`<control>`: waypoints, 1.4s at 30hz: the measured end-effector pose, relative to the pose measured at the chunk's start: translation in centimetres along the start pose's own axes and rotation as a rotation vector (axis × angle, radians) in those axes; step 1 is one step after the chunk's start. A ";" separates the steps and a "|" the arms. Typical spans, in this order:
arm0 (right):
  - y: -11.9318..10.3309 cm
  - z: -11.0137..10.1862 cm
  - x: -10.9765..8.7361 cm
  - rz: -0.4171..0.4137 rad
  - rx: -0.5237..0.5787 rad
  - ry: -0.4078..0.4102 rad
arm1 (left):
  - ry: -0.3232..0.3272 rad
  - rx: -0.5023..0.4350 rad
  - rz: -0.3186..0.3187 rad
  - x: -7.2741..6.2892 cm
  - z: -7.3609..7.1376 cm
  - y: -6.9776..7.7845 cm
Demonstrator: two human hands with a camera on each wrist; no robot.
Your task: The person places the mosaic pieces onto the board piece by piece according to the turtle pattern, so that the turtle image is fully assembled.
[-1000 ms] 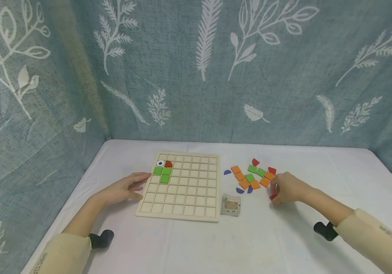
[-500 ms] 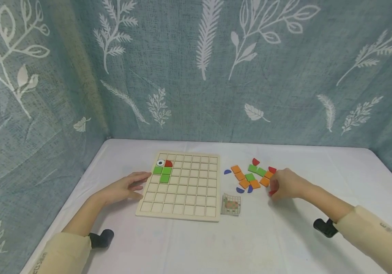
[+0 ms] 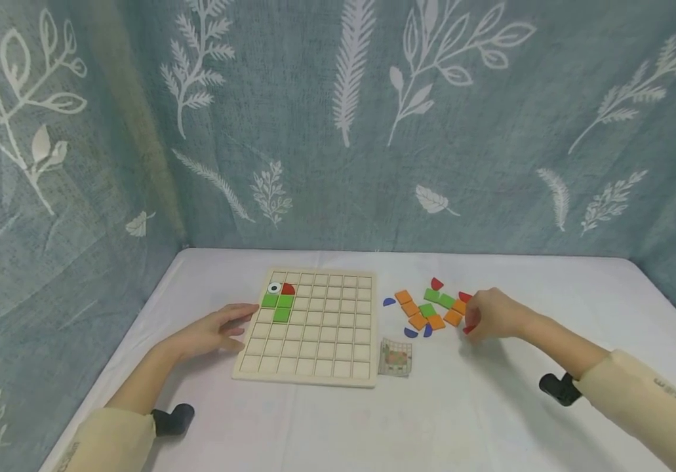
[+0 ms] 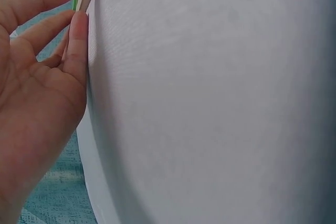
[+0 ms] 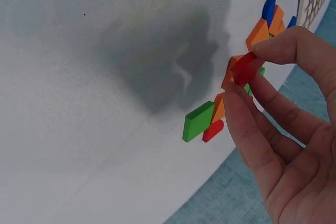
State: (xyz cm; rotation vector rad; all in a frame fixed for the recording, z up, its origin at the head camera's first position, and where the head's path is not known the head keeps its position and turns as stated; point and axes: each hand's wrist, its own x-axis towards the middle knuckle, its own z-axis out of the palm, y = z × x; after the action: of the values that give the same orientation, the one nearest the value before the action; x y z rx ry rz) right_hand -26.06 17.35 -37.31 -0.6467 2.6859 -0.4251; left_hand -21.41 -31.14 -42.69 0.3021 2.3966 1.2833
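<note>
My right hand [image 3: 494,316] pinches a small red tile [image 5: 245,71] between thumb and fingertips, held above the white table at the right end of a group of loose tiles. My left hand [image 3: 210,333] rests at the left edge of the pale wooden grid board [image 3: 320,354], its fingers and thumb extended and touching the rim. On the board's upper left lie a white eye tile [image 3: 274,288], a red quarter-round tile [image 3: 288,289] and several green tiles [image 3: 284,301]. In the left wrist view, the fingertips [image 4: 80,24] meet the board's edge, and most of the board is out of view.
Loose orange tiles [image 3: 410,309], green tiles [image 3: 446,301], blue half-round tiles [image 3: 411,332] and red tiles [image 3: 437,284] lie right of the board. A small printed picture card [image 3: 395,357] sits by the board's lower right corner. A patterned curtain [image 3: 338,196] hangs behind the table.
My right hand has risen a little and shifted slightly toward the loose tiles, still holding the red tile. The left hand stays at the board's edge. The head view has tilted slightly.
</note>
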 end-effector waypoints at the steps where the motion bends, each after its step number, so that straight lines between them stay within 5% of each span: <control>1: 0.0 0.0 0.0 0.003 0.004 -0.001 | 0.001 -0.006 -0.003 0.0 0.0 0.0; 25: -1.0 0.2 0.7 0.011 0.006 0.014 | 0.017 -0.004 0.008 -0.4 0.0 -0.2; 42: -6.7 0.0 3.3 -0.070 -0.067 0.049 | 0.012 -0.040 -0.006 -0.3 0.2 -0.4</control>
State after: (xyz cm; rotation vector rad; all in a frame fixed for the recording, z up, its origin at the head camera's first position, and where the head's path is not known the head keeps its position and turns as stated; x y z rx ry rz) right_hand -26.27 10.01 -35.74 -0.7604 2.7405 -0.3750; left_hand -21.08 -31.33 -43.03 0.2759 2.3767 1.3325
